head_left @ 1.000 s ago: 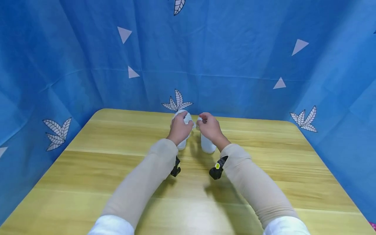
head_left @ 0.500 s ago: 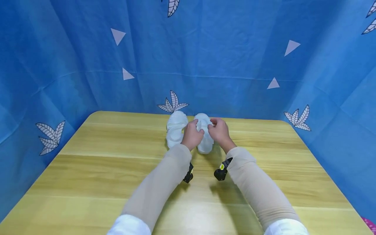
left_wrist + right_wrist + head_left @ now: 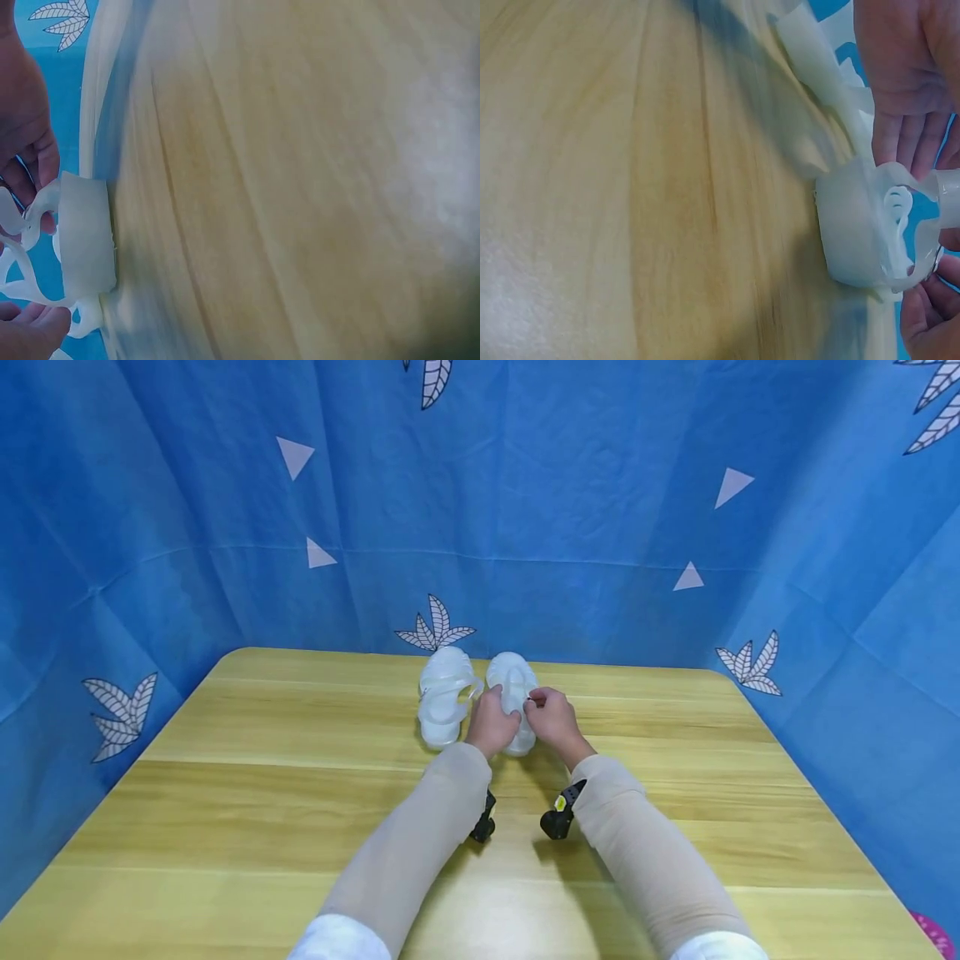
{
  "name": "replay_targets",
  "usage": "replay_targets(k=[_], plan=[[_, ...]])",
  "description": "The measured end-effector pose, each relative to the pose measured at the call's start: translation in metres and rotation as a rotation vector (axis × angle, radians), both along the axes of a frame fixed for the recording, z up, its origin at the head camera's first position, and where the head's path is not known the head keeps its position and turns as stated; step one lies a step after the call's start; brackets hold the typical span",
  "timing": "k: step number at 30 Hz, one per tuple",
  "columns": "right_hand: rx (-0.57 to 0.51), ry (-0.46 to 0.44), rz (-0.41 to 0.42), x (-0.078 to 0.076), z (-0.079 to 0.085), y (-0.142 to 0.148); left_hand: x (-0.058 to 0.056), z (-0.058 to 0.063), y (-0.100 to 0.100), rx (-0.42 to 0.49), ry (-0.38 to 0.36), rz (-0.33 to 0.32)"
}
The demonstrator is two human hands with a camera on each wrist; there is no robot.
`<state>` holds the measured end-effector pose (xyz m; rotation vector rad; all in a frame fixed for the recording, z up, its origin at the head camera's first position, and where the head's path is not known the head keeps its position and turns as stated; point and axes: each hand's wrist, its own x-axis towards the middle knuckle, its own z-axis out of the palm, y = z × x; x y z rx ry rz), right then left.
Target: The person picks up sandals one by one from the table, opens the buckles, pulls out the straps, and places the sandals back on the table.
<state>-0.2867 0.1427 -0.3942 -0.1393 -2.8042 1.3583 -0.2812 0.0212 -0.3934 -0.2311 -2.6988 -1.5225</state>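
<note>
Two whitish translucent sandals stand side by side near the table's far edge, toes away from me: the left sandal (image 3: pixel 441 706) and the right sandal (image 3: pixel 513 667). My left hand (image 3: pixel 492 725) holds the right sandal's left side, fingertips against its upper (image 3: pixel 86 236). On the other side, my right hand (image 3: pixel 553 718) pinches the ankle strap, where a small metallic buckle (image 3: pixel 936 259) shows at the fingertips. The heel (image 3: pixel 847 229) faces the right wrist camera, with the strap arching over an opening. Parts of both hands' fingers are hidden behind the straps.
The sandals stand on a light wood-grain table (image 3: pixel 315 827). A blue curtain (image 3: pixel 585 510) with leaf and triangle prints hangs behind and along both sides. Black wrist cameras sit under both wrists, near the tabletop.
My left hand has moved right, from the left sandal to the right one. My right hand has shifted slightly right and lower, and its fingers have closed on the strap.
</note>
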Motion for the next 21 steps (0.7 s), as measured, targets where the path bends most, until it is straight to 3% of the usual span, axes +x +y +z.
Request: replay_targets(k=[7,11,14,21], plan=[[-0.011,0.033,0.011,0.006,-0.002,0.000,0.003,-0.001,-0.001,0.034,-0.026,-0.002],[-0.007,0.059,0.010,0.009,-0.004,0.002,0.003,-0.004,-0.002,0.050,-0.003,-0.010],[-0.008,0.073,0.010,0.012,-0.005,0.002,0.003,-0.006,-0.002,0.044,0.016,-0.003],[-0.008,0.058,0.039,0.022,-0.006,0.002,0.006,-0.008,-0.007,-0.008,-0.025,0.037]])
